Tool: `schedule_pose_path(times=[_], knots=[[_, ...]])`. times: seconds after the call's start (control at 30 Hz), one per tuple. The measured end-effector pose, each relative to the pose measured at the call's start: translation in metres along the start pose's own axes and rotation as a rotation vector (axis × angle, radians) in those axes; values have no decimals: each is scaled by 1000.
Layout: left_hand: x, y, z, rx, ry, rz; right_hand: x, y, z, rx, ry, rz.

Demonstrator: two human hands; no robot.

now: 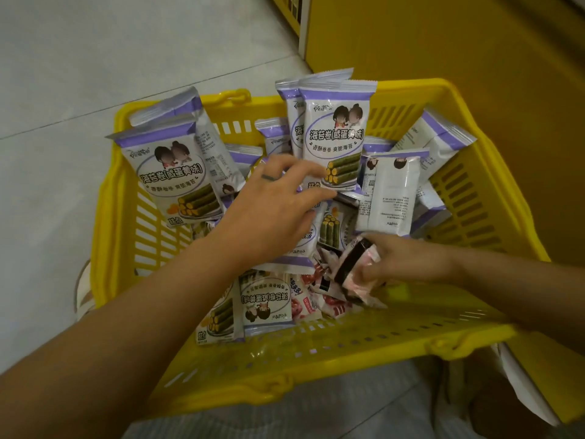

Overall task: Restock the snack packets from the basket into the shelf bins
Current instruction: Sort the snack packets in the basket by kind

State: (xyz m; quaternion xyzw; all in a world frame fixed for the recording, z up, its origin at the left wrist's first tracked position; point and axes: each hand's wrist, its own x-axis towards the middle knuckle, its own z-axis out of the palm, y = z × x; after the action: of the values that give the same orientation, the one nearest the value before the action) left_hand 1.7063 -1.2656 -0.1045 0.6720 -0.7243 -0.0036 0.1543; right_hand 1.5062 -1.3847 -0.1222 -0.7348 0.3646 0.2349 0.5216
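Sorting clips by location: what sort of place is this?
Probably a shop aisle: a yellow basket full of snack packets, a tiled floor, and yellow shelving beside it.

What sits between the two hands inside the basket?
In the head view, a purple-and-white snack packet lies between the left hand and the right hand, which holds a pink packet.

The left grip [269, 213] covered parts of several purple packets [329, 229], and the heap hid the floor of the basket [348, 353]. Fingertips of the right grip [408, 264] vanished behind the pink packet [357, 274] it held. Both forearms ran off the frame's edges. Fine print on the back-facing packet [392, 198] was too small to read. The yellow shelf unit [474, 42] was cut off at the top.
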Motion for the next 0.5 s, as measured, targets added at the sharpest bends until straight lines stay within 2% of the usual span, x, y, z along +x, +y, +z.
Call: schedule_pose_path(times=[0.13, 0.23, 0.3, 0.4, 0.5], knots=[[-3, 18, -3, -412, -296, -110, -13, -24, -2, 316, -49, -147], [-3, 27, -7, -744, -369, -290, -15, -29, 5, 444, -5, -207], [-4, 23, -14, -867, -440, -393, -16, -28, 7, 495, 14, -224], [-9, 5, -30, -724, -602, -401, -19, -25, 1, 278, -41, -217], [-21, -14, -52, -488, -873, -384, -15, -10, -2, -103, -95, -140]])
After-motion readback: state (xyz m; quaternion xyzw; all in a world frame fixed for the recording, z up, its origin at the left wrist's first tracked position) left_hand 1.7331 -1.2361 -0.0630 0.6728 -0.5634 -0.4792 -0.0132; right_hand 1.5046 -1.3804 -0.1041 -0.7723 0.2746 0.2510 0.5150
